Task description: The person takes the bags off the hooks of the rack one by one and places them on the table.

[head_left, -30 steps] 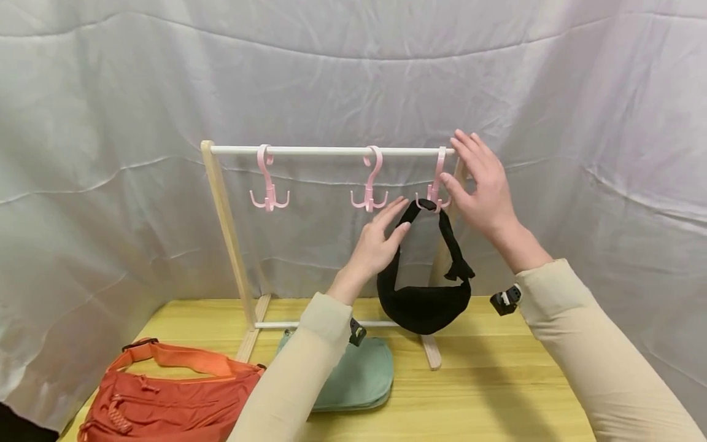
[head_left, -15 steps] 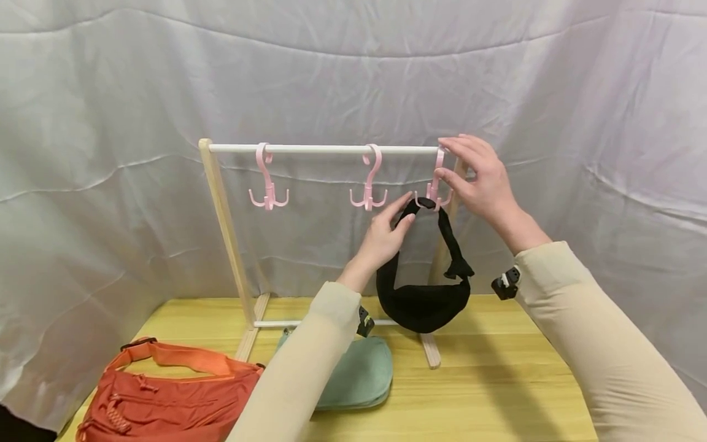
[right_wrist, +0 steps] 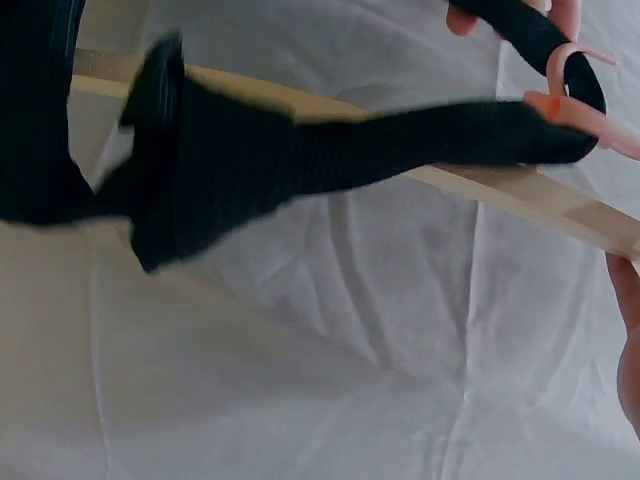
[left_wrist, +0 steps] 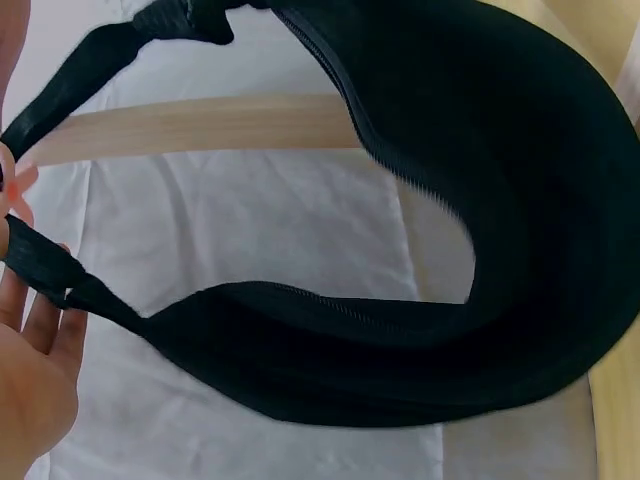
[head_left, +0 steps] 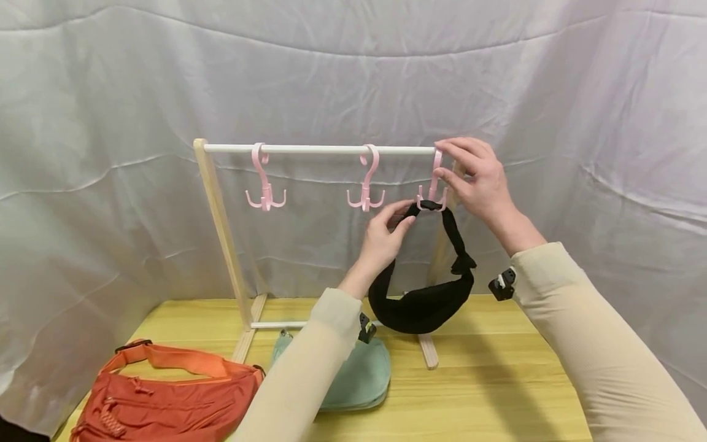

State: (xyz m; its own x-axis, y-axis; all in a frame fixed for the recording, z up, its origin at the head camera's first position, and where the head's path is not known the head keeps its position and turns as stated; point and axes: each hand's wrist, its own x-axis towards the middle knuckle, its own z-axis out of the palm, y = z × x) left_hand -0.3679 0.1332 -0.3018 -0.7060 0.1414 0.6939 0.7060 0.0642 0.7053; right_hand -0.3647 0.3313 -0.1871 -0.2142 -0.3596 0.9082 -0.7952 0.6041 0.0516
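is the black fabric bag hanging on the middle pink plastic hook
No, its black strap loops over the pink hook beside the right hand.

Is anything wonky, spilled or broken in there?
Yes, something's wonky: the black waist bag hangs crooked at the far-right pink hook, its top edge sloping up to the right. Its strap also has a bulky, knot-like lump on that side, so it looks lopsided. I see no spill or damage.
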